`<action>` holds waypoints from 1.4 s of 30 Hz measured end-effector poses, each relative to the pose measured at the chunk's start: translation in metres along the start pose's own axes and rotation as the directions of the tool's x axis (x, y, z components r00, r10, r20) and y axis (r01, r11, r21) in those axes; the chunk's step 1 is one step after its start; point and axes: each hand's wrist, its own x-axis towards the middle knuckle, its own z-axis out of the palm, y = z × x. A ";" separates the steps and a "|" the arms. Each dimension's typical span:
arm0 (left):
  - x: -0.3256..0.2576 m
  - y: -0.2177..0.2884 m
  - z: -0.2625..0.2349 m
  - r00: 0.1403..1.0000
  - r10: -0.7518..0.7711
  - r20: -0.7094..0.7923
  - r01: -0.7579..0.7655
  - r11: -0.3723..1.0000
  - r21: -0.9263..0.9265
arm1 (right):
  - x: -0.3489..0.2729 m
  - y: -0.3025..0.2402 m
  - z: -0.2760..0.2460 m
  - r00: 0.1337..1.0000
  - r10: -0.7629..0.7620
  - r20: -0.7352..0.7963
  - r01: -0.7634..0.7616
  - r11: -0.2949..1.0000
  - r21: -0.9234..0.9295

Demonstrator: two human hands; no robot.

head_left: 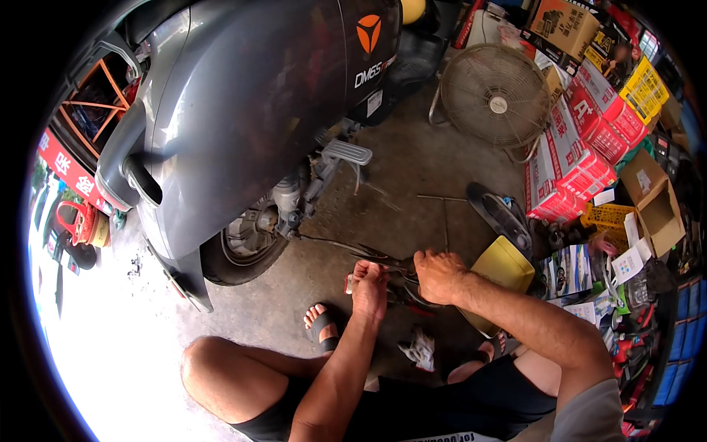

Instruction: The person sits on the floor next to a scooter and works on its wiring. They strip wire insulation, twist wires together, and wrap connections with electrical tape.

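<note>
Bare concrete floor [412, 169] ahead open; scooter [243, 110] blocks left, boxes [582, 140] crowd right.

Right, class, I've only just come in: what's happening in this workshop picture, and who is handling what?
A person squats on the concrete floor beside the rear wheel of a grey scooter. Both hands are low, close together over a small cluster of tools: the left hand grips something with a red part, the right hand is closed on something thin; exactly what cannot be told. A yellow tray, a floor fan and stacked red boxes lie around.
</note>
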 end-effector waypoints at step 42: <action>0.001 0.013 0.004 0.981 0.162 0.103 -0.188 0.921 0.342 | 0.005 0.007 0.014 0.992 -0.061 -0.111 0.063 0.998 0.011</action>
